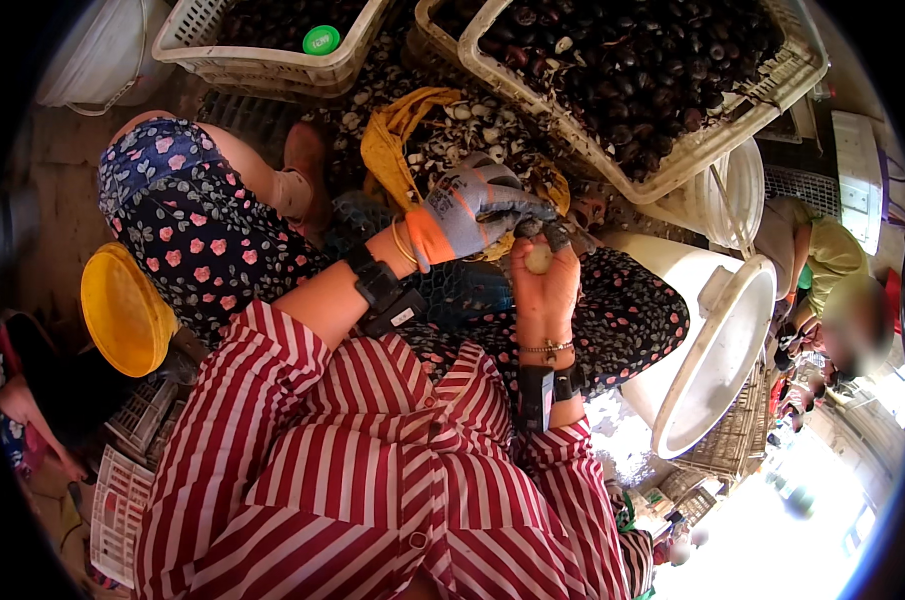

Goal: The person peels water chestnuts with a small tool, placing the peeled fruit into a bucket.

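Observation:
My left hand [463, 214], in a grey and orange glove with dark fingertips, reaches across to my right hand. Its fingers are bent together and touch the fingertips of the other; whatever they grip is hidden. My right hand [551, 285] is turned palm up, its fingers curled and dark at the tips. A small pale round piece [539, 260] rests against its palm; its kind is unclear. Just beyond both hands, a yellow cloth [397, 135] lies by a heap of dark and whitish shell-like pieces [488, 125].
A large crate [645, 190] of dark, shiny rounded pieces stands at the far right, another crate [263, 75] at the far left with a green lid [321, 40]. A white bucket [718, 355] sits right, a yellow bucket [123, 310] left. People [823, 250] are further right.

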### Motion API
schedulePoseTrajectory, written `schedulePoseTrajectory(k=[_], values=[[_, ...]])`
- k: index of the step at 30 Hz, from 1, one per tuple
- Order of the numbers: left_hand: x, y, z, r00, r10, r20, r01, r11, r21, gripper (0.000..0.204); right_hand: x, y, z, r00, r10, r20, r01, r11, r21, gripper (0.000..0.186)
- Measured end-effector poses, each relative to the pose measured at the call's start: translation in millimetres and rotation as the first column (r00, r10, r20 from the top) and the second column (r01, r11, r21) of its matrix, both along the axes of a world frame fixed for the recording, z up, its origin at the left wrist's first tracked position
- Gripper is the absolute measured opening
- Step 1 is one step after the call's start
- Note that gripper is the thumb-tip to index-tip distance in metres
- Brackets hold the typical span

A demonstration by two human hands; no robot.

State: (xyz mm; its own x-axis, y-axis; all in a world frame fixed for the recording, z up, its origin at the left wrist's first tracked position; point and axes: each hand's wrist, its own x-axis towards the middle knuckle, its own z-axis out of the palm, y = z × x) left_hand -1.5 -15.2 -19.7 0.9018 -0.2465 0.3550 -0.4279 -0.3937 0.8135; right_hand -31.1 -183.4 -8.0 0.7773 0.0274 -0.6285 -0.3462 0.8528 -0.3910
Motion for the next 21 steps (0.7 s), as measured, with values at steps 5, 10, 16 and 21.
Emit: schedulePoseTrajectory(k=[5, 10, 16, 21], values=[[5.1, 11.5, -26.8, 0.986, 0.086, -0.145, -0.118, 0.966, -0.232, 0.033, 0.2, 11.9, 12.0, 0.997, -0.072, -0.022, 0.064, 0.96, -0.274, 0.017], [4.1, 9.0, 2.7, 0.997, -0.018, -0.076, 0.005, 0.986, -0.165, 0.032, 0.5, -1.0, 0.0, 1.0, 0.018, 0.018, -0.016, 0.996, -0.093, 0.016], [1.4, 2.9, -2.4, 0.999, -0.041, -0.025, 0.041, 0.999, -0.026, 0.029, -1.6, 3.8, 4.7, 0.989, 0.127, 0.071, -0.091, 0.921, -0.378, 0.018], [4.1, 13.2, -16.1, 0.968, 0.023, -0.251, -0.087, 0.965, -0.248, 0.026, 0.2, 5.2, 4.1, 0.997, 0.035, 0.074, -0.015, 0.966, -0.259, 0.016]])
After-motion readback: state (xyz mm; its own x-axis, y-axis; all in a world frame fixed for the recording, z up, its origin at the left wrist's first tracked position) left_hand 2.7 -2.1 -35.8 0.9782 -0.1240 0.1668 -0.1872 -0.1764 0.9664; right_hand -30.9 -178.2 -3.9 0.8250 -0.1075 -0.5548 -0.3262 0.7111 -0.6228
